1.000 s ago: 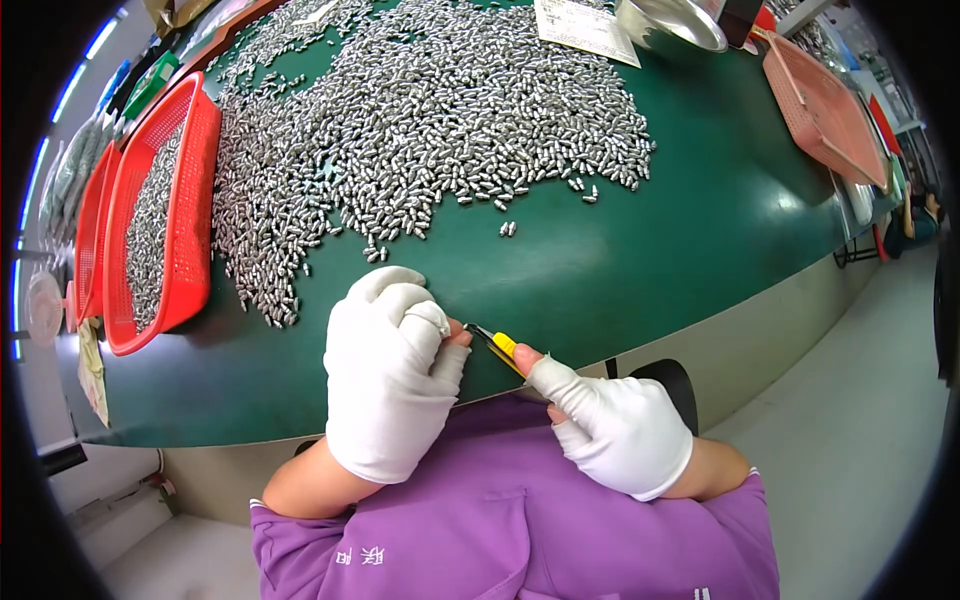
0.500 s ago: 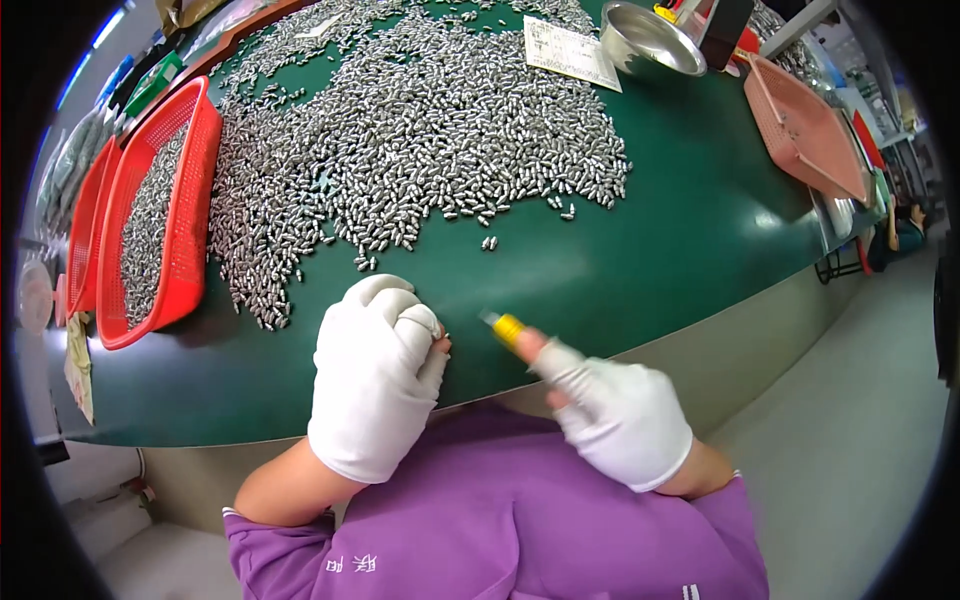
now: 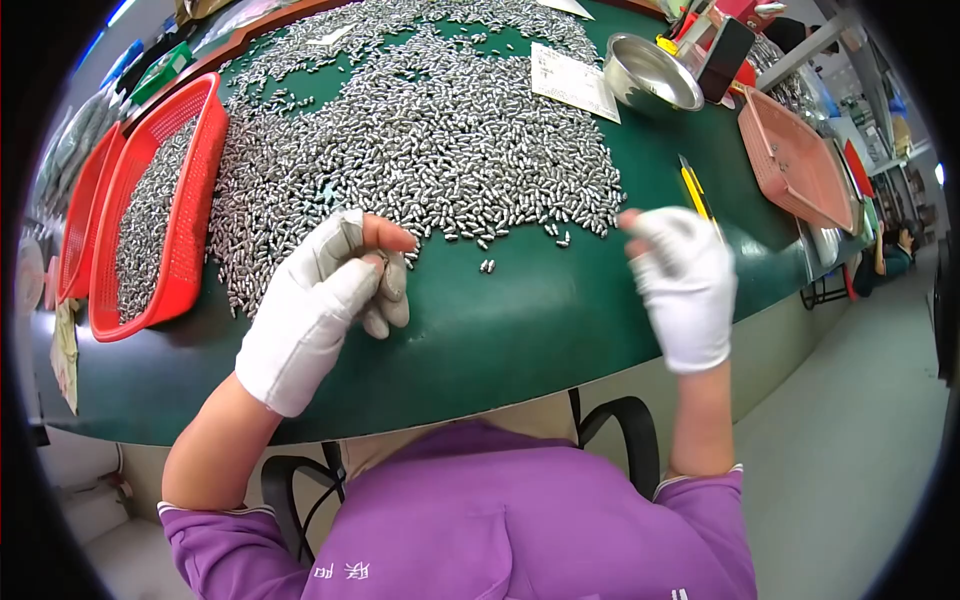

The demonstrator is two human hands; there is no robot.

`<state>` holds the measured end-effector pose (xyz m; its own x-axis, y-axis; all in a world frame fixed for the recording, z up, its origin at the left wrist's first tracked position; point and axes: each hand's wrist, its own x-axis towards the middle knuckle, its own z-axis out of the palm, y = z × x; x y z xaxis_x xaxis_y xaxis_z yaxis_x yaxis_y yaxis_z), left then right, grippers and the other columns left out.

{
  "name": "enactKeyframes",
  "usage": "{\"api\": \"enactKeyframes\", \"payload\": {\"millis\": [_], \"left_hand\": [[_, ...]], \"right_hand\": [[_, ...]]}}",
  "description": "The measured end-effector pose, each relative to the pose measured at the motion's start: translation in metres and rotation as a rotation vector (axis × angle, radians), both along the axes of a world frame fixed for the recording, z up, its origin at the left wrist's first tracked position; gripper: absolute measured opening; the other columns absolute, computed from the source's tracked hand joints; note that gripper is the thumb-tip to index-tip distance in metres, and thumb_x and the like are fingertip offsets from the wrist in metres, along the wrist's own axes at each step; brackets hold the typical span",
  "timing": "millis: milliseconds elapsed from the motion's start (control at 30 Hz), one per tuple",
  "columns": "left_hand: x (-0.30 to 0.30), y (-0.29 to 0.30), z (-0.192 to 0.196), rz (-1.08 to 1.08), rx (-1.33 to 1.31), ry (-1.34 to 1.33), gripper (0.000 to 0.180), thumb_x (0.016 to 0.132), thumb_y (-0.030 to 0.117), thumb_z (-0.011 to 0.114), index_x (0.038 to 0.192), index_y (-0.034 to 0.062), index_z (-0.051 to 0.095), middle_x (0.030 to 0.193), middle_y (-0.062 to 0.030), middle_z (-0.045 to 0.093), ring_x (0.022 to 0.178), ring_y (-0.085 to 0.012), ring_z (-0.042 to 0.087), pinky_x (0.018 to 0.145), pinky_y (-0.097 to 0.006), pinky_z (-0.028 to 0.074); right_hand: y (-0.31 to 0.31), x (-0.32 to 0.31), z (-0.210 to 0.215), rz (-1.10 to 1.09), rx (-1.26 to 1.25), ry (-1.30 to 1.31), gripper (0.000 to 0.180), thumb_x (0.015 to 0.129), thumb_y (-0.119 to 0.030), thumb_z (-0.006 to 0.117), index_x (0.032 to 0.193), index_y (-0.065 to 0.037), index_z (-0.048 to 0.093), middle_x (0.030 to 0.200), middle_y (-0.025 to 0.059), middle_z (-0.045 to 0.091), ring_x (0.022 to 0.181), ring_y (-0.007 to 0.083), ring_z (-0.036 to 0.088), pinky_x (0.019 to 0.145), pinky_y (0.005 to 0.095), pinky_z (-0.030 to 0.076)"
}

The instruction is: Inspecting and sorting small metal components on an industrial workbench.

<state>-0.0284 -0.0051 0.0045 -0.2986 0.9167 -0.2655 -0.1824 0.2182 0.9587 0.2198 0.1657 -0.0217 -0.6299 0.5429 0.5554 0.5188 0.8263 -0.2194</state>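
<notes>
On green tabletop (image 3: 500, 345), stubby silvery pieces (image 3: 450, 150)

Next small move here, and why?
I'd probably ease the right hand left to the near right edge of the metal pieces: its fingertips look close to that edge, and the yellow-handled tool lies on the green table just beyond it. Blur hides whether the fingers hold anything.
</notes>
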Motion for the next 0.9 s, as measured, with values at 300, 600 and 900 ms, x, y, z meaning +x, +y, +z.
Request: {"api": "enactKeyframes", "payload": {"millis": [300, 600, 900], "left_hand": [[-0.033, 0.001, -0.029, 0.187, 0.253, -0.41, 0.019, 0.098, 0.028, 0.053, 0.102, 0.0099, 0.051, 0.074, 0.003, 0.04, 0.057, -0.0072, 0.036, 0.049, -0.019, 0.026], [-0.043, -0.003, -0.037, 0.159, 0.291, -0.64, 0.019, 0.099, 0.027, 0.048, 0.102, 0.0084, 0.052, 0.074, -0.0001, 0.046, 0.057, -0.0106, 0.04, 0.051, -0.022, 0.031], [-0.032, -0.005, -0.038, 0.197, 0.195, -0.623, 0.017, 0.098, 0.028, 0.05, 0.103, 0.012, 0.053, 0.075, -0.0003, 0.047, 0.05, -0.0087, 0.034, 0.049, -0.022, 0.028]], "right_hand": [[-0.018, -0.09, -0.003, 0.508, -0.111, -0.324, 0.005, 0.08, -0.014, 0.056, 0.083, -0.011, 0.058, 0.077, 0.0086, 0.055, 0.073, 0.0268, 0.059, 0.065, 0.0386, 0.048], [-0.02, -0.142, 0.005, 0.794, -0.09, -0.162, 0.009, 0.072, -0.015, 0.066, 0.076, -0.012, 0.06, 0.077, 0.0067, 0.057, 0.073, 0.0268, 0.059, 0.061, 0.0395, 0.048], [0.012, -0.125, 0.009, 0.629, -0.202, -0.044, 0.014, 0.068, -0.013, 0.074, 0.081, -0.012, 0.068, 0.081, 0.0046, 0.06, 0.08, 0.0263, 0.059, 0.071, 0.0376, 0.049]]}}
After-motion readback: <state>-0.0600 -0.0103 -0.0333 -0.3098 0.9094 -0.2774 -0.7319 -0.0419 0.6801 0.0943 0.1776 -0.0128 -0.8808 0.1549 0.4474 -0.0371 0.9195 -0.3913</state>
